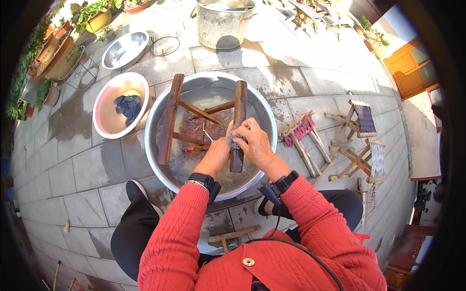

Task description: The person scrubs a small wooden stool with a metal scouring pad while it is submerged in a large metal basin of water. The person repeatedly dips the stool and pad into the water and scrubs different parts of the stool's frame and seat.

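A large round metal basin [270,120] of water stands before me on the paving. In it rests a dark wet wooden folding stool frame [170,123], its two thick rails up and its crossed legs reaching into the water. My right hand [259,143] presses a grey metal scouring pad [233,141] onto the right-hand rail [239,103]. Against the near side of that rail, my left hand [217,152] grips the wood beside the pad; some of its fingers are hidden. Both wrists wear black straps.
Left of the basin is a pink plastic tub [102,112] with a dark cloth [129,107] in water. Beyond are a steel bowl [125,49] and a big metal pot [222,31]. Several folding stools [358,160] stand to the right. Potted plants [93,18] line the far left.
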